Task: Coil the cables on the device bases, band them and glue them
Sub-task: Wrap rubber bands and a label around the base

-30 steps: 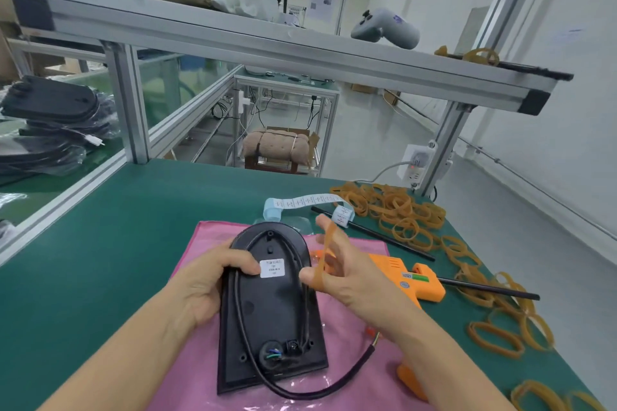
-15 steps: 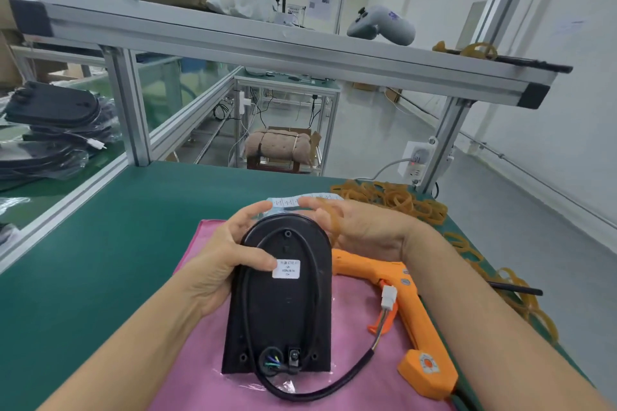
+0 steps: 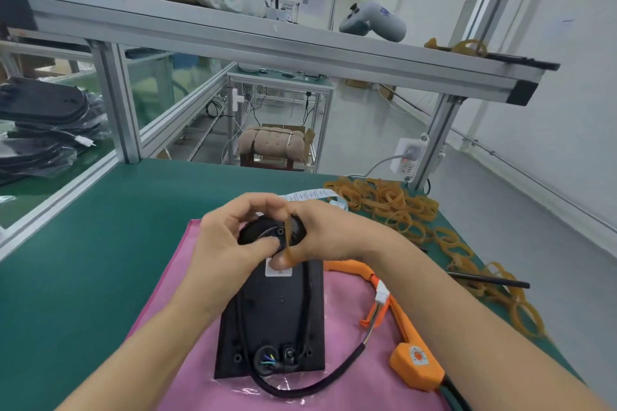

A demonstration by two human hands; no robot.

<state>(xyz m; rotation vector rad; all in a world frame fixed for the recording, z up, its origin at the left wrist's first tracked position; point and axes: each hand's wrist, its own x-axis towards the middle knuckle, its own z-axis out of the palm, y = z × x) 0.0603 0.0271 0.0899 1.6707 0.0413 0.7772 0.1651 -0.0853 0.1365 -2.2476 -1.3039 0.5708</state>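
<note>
A black device base point(image 3: 273, 320) lies on a pink cloth point(image 3: 187, 307), rounded end away from me. Its black cable point(image 3: 334, 374) runs along the base's edges and loops out past the near end to a white connector point(image 3: 381, 294). My left hand point(image 3: 230, 243) grips the rounded far end, thumb pressed on the top face. My right hand point(image 3: 320, 237) holds a tan rubber band point(image 3: 287, 233), stretched from its fingers down to its thumb over that same end. A white label point(image 3: 278, 272) shows just below the thumbs.
An orange glue gun point(image 3: 410, 344) lies right of the base, partly under my right forearm. Several loose rubber bands point(image 3: 394, 203) cover the green table's right side, with black rods point(image 3: 487, 279) among them. Stacked black bases point(image 3: 43, 123) sit far left behind the aluminium frame.
My right hand brought the rubber band from above the base to its rounded far end and stretched it there. My left hand slid up from the side to the same end.
</note>
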